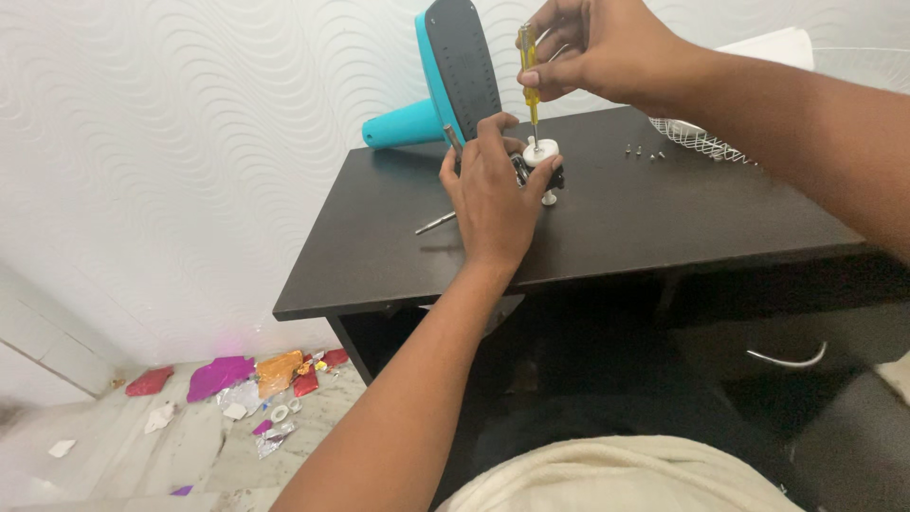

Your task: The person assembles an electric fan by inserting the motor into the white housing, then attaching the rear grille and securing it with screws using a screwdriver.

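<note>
Nearby, teal fan housing, loose screws, hands gripping screwdriver and small motor.

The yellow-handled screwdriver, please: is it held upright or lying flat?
Upright. The right hand holds the yellow-handled screwdriver vertically, tip down on the small white round part, which the left hand steadies.

Loose screws lie near a white wire grille; foil scraps litter the floor.
</note>
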